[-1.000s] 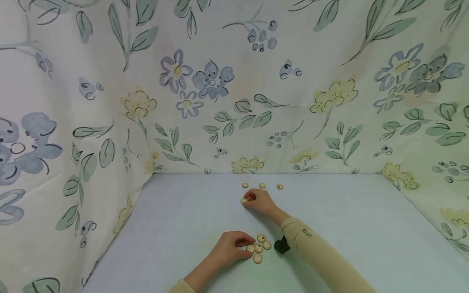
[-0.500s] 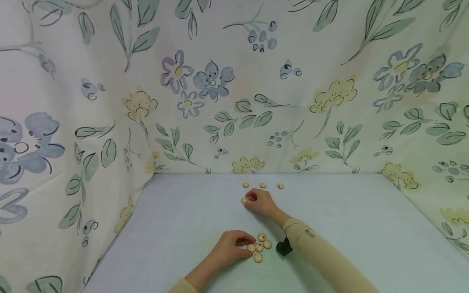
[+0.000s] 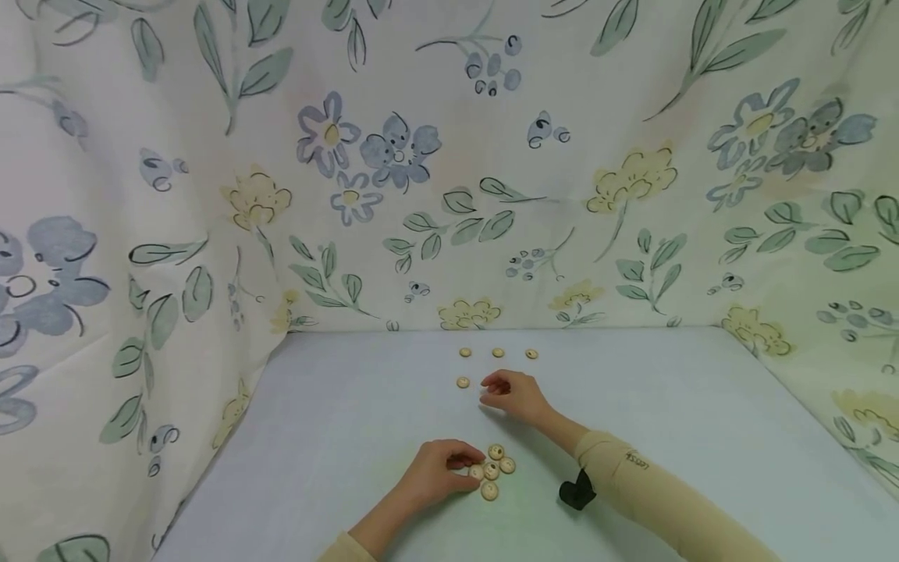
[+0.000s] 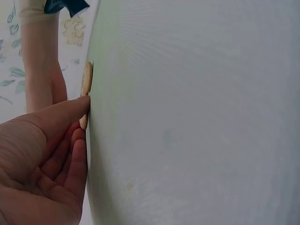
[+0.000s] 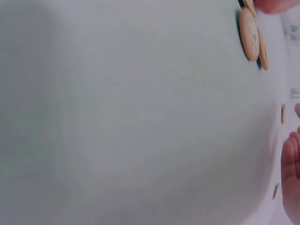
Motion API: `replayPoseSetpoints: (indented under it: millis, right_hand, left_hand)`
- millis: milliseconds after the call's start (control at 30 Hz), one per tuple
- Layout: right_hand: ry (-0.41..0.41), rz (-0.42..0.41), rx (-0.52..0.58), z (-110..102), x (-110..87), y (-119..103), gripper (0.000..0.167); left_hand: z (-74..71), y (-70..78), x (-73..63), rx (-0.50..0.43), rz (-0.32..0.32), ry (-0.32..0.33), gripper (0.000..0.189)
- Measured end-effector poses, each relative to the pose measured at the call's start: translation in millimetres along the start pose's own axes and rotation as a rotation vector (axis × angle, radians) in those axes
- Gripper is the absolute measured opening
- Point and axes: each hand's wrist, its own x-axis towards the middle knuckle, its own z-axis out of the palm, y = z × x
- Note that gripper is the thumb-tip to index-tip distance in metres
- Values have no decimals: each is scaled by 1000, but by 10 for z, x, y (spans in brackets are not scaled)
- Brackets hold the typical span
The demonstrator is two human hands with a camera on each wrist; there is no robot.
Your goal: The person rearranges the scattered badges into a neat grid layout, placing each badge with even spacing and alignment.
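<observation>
My left hand (image 3: 442, 472) pinches a round wooden disc (image 3: 477, 472) between thumb and fingers, at the left side of a tight cluster. Other discs with small dark markings, such as the wooden disc (image 3: 489, 490), lie flat around it. In the left wrist view the thumb (image 4: 70, 110) overlaps the edge-on disc (image 4: 87, 77). Farther back, my right hand (image 3: 516, 396) hovers over the table with loosely bent fingers, holding nothing. Just left of its fingertips, a single wooden disc (image 3: 463, 382) lies apart. The right wrist view catches only part of the right hand (image 5: 291, 173).
Behind the single disc, a row of 3 wooden discs (image 3: 498, 353) lies near the far edge of the pale table (image 3: 351, 406). A black piece (image 3: 577, 490) sits at the right sleeve. Floral cloth (image 3: 449, 257) hangs behind and along both sides.
The right hand has let go of its disc, which now lies on the table, and has drawn back to the right. The left hand keeps its place at the cluster.
</observation>
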Motion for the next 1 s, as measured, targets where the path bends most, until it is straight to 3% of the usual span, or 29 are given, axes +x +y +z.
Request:
replayPoseSetpoints:
  millis: [267,467,733,1000]
  right_hand:
    - [-54,-26,14,-75,-347,57,20]
    - [-64,-66,-2,-123,-587,113,20]
    - [-94,-165,-11,-201,-875,105,27]
    - [-70,-259,-8,-160,-1060,89,29]
  left_hand:
    - [0,-13,-7,9,16,7,27]
    - [6,-3,-15,9,-12,7,27]
    - [17,-38,9,-1,-11,12,28]
    - [17,-48,14,-7,-2,10,28]
